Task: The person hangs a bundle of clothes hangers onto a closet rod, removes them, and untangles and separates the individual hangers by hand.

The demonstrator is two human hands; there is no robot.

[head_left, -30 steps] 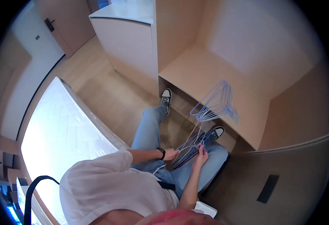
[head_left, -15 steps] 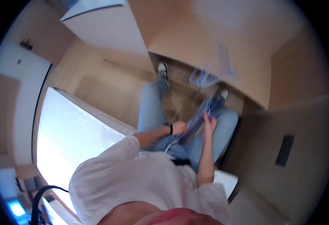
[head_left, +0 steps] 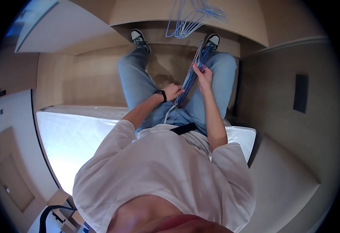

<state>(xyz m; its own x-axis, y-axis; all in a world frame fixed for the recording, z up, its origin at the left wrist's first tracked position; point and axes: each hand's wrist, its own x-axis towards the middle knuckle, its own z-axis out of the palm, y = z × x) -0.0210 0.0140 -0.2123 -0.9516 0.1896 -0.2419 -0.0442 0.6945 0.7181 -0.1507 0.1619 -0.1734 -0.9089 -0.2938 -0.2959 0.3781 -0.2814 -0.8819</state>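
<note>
A bundle of thin clothes hangers (head_left: 191, 77) in blue, purple and white lies lengthwise between my thighs. My right hand (head_left: 203, 75) is closed round its upper part, thumb against the hangers. Lower down, my left hand (head_left: 173, 92), with a black band at the wrist, has its fingers closed at the left edge of the bundle. The far end of the bundle reaches close to my right shoe (head_left: 212, 42). Beyond my feet, a second group of light blue and white hangers (head_left: 195, 21) rests on a wooden surface and juts over its near edge.
I sit on a plastic-wrapped white mattress (head_left: 77, 136). Ahead is a wooden desk or shelf (head_left: 240, 19), with a pale panel (head_left: 73, 29) on the left. A dark plate (head_left: 301, 93) is on the right wall, and a grey cushion-like panel (head_left: 282, 174) stands beside me.
The view has swung round and steadied, so the desk and its hangers now appear higher. Both hands are still at the bundle, which looks more upright and closer together.
</note>
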